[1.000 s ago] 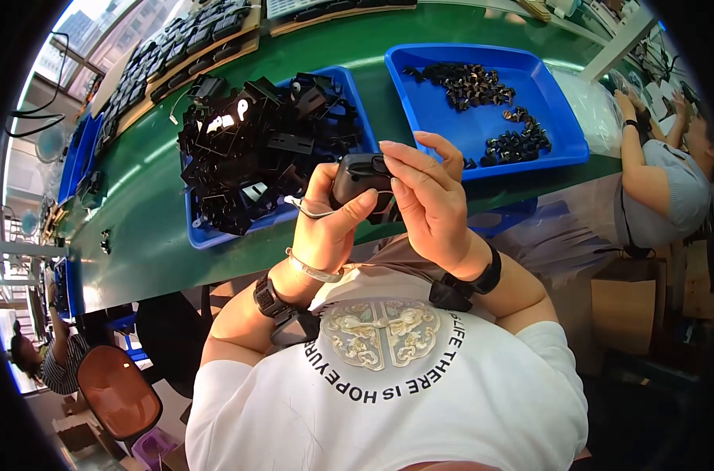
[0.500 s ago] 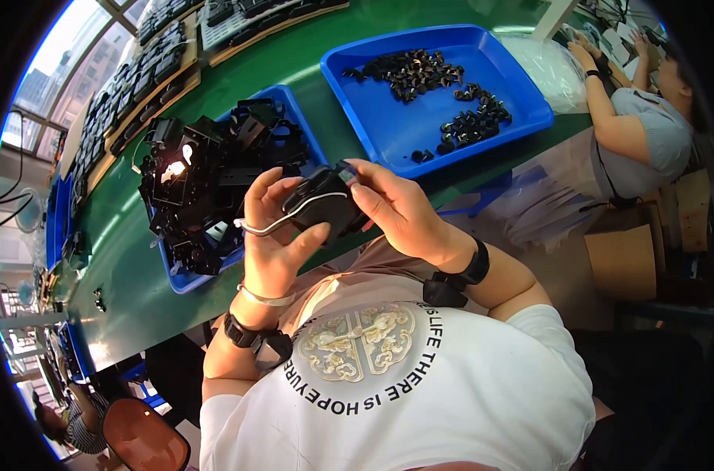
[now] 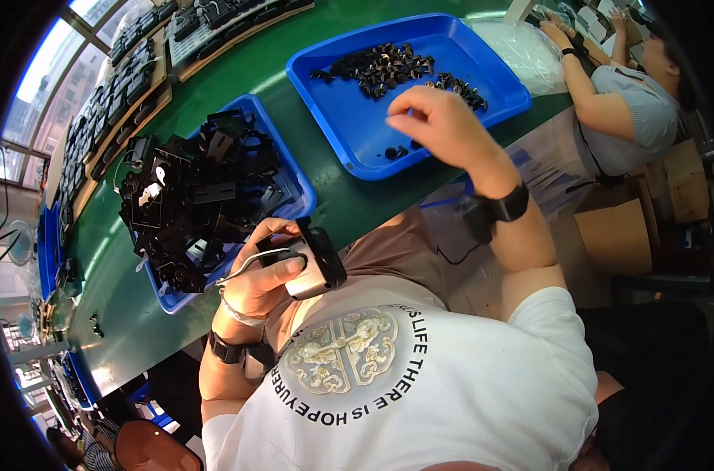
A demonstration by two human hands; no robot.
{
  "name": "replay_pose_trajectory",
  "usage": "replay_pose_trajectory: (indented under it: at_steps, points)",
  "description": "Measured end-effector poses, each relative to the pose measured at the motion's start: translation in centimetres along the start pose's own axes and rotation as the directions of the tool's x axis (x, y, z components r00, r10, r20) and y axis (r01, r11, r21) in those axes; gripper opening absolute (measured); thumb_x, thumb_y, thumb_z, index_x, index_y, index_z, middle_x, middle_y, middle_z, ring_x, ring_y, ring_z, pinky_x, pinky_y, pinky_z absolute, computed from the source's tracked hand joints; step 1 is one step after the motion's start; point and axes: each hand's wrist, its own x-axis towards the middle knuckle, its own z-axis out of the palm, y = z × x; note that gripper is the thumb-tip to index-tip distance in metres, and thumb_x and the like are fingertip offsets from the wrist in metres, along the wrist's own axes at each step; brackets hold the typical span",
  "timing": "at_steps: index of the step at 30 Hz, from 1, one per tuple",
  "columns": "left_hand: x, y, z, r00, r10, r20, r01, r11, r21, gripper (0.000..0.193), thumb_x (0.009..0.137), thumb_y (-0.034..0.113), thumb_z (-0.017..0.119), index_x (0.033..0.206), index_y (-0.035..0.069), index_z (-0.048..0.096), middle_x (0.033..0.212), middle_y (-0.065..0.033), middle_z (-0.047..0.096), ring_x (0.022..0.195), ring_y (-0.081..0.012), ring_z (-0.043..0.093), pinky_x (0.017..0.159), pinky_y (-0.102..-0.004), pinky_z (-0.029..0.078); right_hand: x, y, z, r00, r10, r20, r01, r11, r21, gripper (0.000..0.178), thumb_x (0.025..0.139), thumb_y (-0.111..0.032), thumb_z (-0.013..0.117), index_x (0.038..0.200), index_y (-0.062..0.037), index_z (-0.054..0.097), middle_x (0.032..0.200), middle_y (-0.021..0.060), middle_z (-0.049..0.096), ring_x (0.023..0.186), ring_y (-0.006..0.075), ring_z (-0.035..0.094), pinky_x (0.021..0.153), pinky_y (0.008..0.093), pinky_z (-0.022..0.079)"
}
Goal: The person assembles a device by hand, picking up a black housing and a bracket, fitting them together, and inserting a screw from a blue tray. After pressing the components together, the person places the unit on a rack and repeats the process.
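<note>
In front of my body, my left hand (image 3: pixel 267 275) grips a black plastic housing (image 3: pixel 319 263) with a white cable trailing from it, the thumb pressed on its side. My right hand (image 3: pixel 443 129) is up over the blue tray (image 3: pixel 333 129), away from the housing. Its fingers are bent together and partly turned from view; whether anything sits in them is hidden. Small black parts with metal bits (image 3: pixel 388 69) lie in piles in that tray, some beside and behind my right hand. Left of the housing, a second blue tray (image 3: pixel 298 188) is heaped with black housings (image 3: pixel 208 169).
Rows of black units (image 3: pixel 122 94) lie on boards at the table's far left. A clear plastic bag (image 3: pixel 522 59) rests by the right tray. A co-worker (image 3: pixel 624 102) sits at the far right, near a cardboard box (image 3: pixel 616 235). The green table (image 3: pixel 122 314) runs along the left.
My right hand has left the housing and moved up over the tray of small parts. My left hand has lowered and turned the housing. The whole view has shifted slightly.
</note>
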Motion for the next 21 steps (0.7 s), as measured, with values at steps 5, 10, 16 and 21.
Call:
replay_pose_trajectory:
  at_steps: [5,10,16,21]
  points:
    - [0.0,0.4,0.9,0.999,-0.045,-0.009,0.04,0.95,-0.308,0.053,0.072,-0.005,0.066,0.122,0.004,0.048,0.11,-0.0117,0.06,0.103,-0.0248,0.059,0.091,-0.0403,0.046,0.3,6.9,-2.5,0.995,0.087,0.056,-0.061,0.928,-0.367,0.012,0.076,-0.012,0.067,0.083,-0.0038,0.064,0.081,0.0073,0.062,0.065,0.0196,0.058,0.066,0.0296,0.047]
    - [-0.1,-0.5,0.6,1.0,-0.014,-0.015,0.009,0.959,-0.284,0.052,0.074,-0.003,0.065,0.124,0.004,0.047,0.113,-0.0122,0.059,0.105,-0.0269,0.058,0.093,-0.0424,0.045,0.6,7.7,-1.6,0.977,0.046,0.21,0.053,0.896,-0.44,0.011,0.077,-0.013,0.065,0.084,-0.0045,0.064,0.092,0.0088,0.063,0.067,0.022,0.06,0.069,0.0309,0.048]
    - [-0.2,-0.2,1.1,0.999,0.022,-0.038,-0.033,0.946,-0.323,0.055,0.076,-0.002,0.063,0.128,0.004,0.045,0.118,-0.0126,0.057,0.108,-0.0267,0.057,0.095,-0.0442,0.045,0.3,5.0,-0.7,0.99,0.098,-0.096,-0.063,0.945,0.322,0.006,0.086,-0.007,0.058,0.085,-0.0018,0.058,0.1,0.0155,0.062,0.073,0.0203,0.063,0.068,0.0264,0.051]
    - [0.2,0.0,1.1,0.998,-0.058,-0.038,0.031,0.87,-0.493,0.054,0.08,0.0,0.062,0.13,0.008,0.043,0.121,-0.0121,0.054,0.111,-0.028,0.055,0.092,-0.0472,0.047,-1.6,-2.2,1.4,0.992,0.055,0.114,-0.125,0.563,0.817,0.004,0.087,-0.002,0.056,0.084,0.0,0.056,0.097,0.018,0.06,0.077,0.0192,0.064,0.068,0.0242,0.052]
